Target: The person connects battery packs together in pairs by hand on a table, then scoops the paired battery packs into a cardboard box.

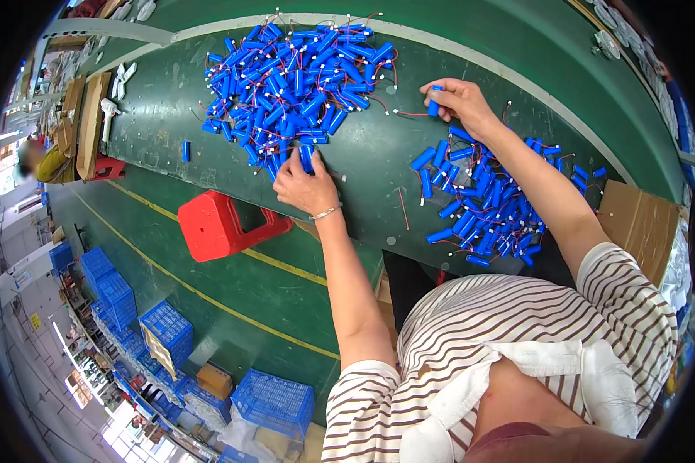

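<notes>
My left hand [304,187] is at the near edge of a large pile of blue cylindrical batteries [286,85], its fingers closed around one blue battery [306,159]. My right hand [462,106] is raised over the green table to the right, pinching another blue battery [435,100] upright between thumb and fingers. A red lead with a small white connector trails leftward from that battery. Below my right forearm spreads a second, looser pile of the same wired batteries [479,197]. One loose red wire [403,208] lies between the piles.
A lone battery [185,151] lies on the green table [150,116] at left. A red stool [212,225] stands against its near side. An open cardboard box [637,228] is at right. Blue crates [274,401] line the floor, and another person [50,163] sits at far left.
</notes>
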Tool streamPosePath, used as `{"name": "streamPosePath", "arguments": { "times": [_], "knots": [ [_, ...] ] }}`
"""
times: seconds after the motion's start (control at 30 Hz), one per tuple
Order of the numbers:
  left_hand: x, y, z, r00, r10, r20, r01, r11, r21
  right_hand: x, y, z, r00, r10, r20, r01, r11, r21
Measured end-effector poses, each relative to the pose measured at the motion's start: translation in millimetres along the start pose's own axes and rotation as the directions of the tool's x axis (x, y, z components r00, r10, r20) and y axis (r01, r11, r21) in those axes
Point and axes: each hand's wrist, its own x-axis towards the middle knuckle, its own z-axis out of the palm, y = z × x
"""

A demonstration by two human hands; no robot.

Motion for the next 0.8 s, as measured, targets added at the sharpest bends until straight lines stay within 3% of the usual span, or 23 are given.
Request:
{"name": "streamPosePath", "arguments": {
  "times": [0.07,0.17,0.27,0.33,0.43,0.47,0.57,0.67,0.8],
  "knots": [
    [-12,-2,-7,0.998,0.021,0.052,-0.022,0.999,0.026,0,-3,5,1.0,-0.001,0.012,0.001,1.0,-0.007],
    [-38,0,-17,1.0,0.02,0.002,-0.02,0.998,-0.059,-3,-2,7,1.0,0.007,0.024,-0.007,1.0,-0.013],
    [-76,25,-25,0.963,0.251,0.101,-0.193,0.899,-0.393,-1,-1,2,1.0,-0.001,0.014,0.001,1.0,0.016],
    [-104,57,-38,0.887,0.389,0.247,-0.205,0.814,-0.544,-1,-1,1,1.0,0.019,0.001,-0.019,1.0,0.024],
    [-103,84,-35,0.909,0.392,0.142,-0.239,0.769,-0.592,5,6,-4,0.999,0.042,-0.026,-0.041,0.998,0.055],
    [-82,75,-18,0.917,0.397,0.053,-0.293,0.756,-0.585,5,7,-6,0.997,0.057,-0.042,-0.055,0.997,0.059],
    [-8,73,7,0.975,0.222,0.007,-0.203,0.903,-0.378,-1,3,-3,0.997,0.06,-0.049,-0.058,0.998,0.035],
    [17,66,26,0.962,0.266,0.063,-0.25,0.95,-0.186,-2,4,-1,0.998,0.06,-0.034,-0.058,0.998,0.04],
    [9,57,20,0.943,0.313,0.116,-0.274,0.924,-0.266,-1,4,2,0.997,0.063,-0.045,-0.061,0.997,0.046]
  ]
}}
